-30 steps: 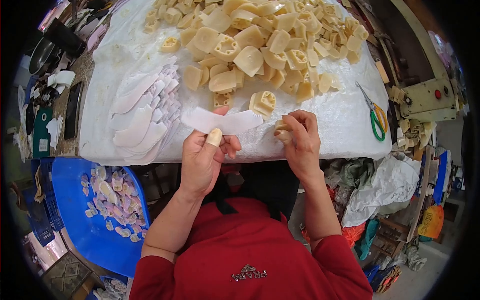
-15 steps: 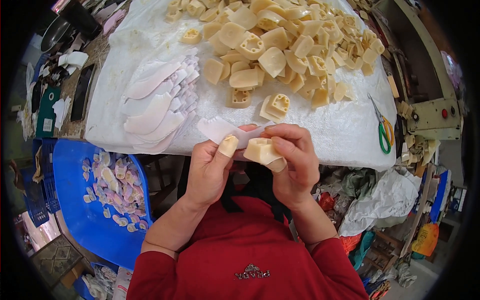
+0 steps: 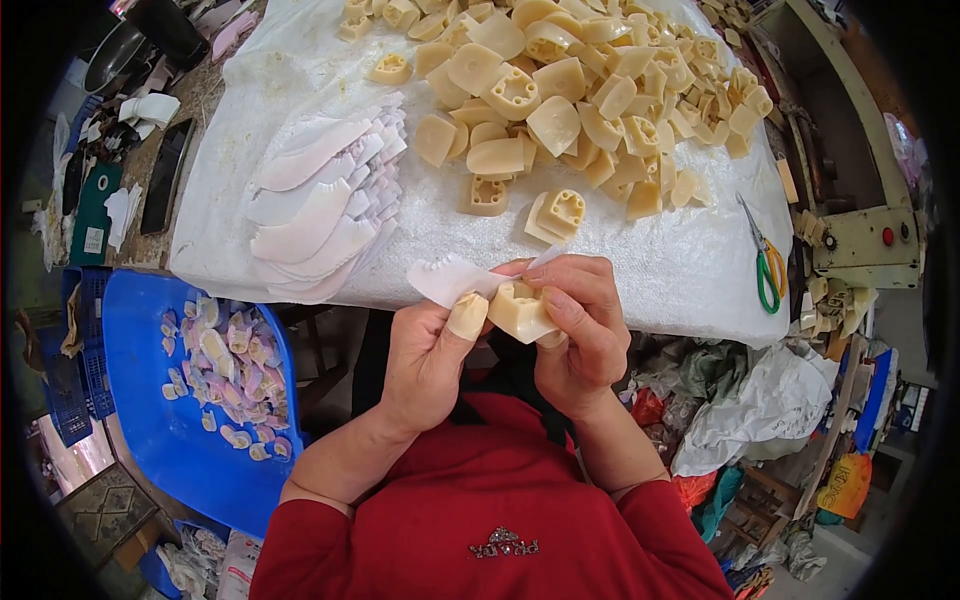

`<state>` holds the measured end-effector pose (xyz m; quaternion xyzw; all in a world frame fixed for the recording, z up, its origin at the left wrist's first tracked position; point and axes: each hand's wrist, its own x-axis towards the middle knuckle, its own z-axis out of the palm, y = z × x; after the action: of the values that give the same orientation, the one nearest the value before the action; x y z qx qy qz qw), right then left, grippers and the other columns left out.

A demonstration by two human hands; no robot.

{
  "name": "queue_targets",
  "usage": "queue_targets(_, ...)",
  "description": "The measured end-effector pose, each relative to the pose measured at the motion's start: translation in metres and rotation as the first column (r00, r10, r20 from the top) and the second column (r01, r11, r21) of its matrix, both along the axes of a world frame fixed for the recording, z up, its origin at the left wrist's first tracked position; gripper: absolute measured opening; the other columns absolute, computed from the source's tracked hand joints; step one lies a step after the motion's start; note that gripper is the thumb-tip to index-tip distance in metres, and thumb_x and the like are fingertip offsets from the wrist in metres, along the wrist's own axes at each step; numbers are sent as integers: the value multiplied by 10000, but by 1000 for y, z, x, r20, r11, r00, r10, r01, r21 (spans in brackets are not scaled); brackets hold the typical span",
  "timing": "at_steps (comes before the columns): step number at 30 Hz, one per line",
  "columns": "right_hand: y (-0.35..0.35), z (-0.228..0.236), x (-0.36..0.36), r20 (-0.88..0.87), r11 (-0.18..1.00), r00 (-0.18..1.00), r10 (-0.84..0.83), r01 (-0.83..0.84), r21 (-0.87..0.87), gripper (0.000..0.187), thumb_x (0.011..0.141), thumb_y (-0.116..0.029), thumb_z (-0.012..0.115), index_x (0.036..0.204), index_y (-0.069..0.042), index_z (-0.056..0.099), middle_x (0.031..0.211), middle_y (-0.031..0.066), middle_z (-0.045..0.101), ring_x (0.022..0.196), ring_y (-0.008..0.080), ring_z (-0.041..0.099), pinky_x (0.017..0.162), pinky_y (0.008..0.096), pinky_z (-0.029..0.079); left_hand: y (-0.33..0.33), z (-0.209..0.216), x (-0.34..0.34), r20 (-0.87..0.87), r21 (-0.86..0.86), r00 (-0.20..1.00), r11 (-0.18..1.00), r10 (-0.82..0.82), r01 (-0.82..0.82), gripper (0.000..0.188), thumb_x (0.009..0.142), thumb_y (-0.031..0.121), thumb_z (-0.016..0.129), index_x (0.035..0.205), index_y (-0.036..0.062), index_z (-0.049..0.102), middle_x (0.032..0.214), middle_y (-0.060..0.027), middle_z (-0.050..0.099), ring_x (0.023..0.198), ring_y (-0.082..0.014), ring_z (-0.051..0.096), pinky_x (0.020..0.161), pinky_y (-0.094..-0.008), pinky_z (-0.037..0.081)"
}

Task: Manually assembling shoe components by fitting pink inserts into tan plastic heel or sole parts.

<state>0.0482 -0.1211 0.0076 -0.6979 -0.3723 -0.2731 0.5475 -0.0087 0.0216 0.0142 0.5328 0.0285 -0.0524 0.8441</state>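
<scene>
Just off the table's near edge, my right hand is closed on a cream plastic shoe heel, its hollowed end tilted up. My left hand pinches a pale pinkish-white heel cover between thumb and fingers. A beige covering wraps the left thumb. The cover has a notched edge on its left part and runs behind the heel, where its other end pokes up by my right fingers. Where cover and heel meet is partly hidden by my fingers. Two heels stand on the table just beyond my hands.
Many cream heels are heaped across the far table. Overlapping covers lie left on the white cloth. Green- and orange-handled scissors lie at right. A blue bin with covered pieces stands lower left; crumpled bags lie lower right.
The heel has turned in my right hand, so its hollowed end now shows more. The cover has shifted slightly right and down, with my left hand following it.
</scene>
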Motion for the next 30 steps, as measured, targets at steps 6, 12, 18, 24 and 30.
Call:
queue_targets(6, 1, 2, 5, 104, 986, 986, -133, 142, -90, 206, 899, -153, 587, 1080, -110, 499, 956, 114, 615, 789, 254, 521, 674, 346, 441, -5, 0, 10, 311, 283, 945, 940, 98, -191, 384, 977, 265, 434, 1169, -37, 572, 987, -99, 654, 763, -88, 570, 670, -211, 456)
queue_targets(12, -3, 11, 7, 99, 980, 983, -154, 165, -115, 409, 645, -34, 710, 1020, -130, 576, 928, 35, 626, 809, 243, 470, 737, 367, 357, 6, 20, 14, 416, 339, 883, 864, 218, -373, 263, 937, 136, 503, 1078, -64, 601, 928, -138, 662, 790, -154, 626, 688, -249, 489)
queue_targets(18, -4, 32, 1, 142, 793, 939, -312, 340, -505, 292, 589, -87, 650, 872, -138, 599, 790, -9, 535, 816, 230, 479, 771, 442, 257, 10, 12, 16, 447, 507, 885, 778, 132, -372, 156, 871, 17, 568, 997, -45, 636, 850, -129, 655, 739, -172, 618, 652, -260, 492)
queue_targets(24, -7, 32, 1, 147, 757, 963, -225, 267, -596, 258, 598, -94, 627, 849, -113, 575, 753, 14, 455, 802, 234, 459, 769, 454, 249, 3, 8, 16, 524, 603, 848, 668, 80, -436, 165, 865, 29, 584, 1009, -33, 635, 848, -131, 655, 720, -199, 612, 653, -282, 494)
queue_targets(30, -10, 5, 12, -28, 894, 977, -211, 182, -408, 254, 626, -80, 676, 860, -114, 585, 754, 18, 461, 776, 228, 451, 755, 418, 257, 4, 4, 18, 567, 632, 824, 637, 8, -441, 186, 861, 42, 606, 1038, 0, 644, 891, -123, 632, 762, -200, 598, 660, -288, 489)
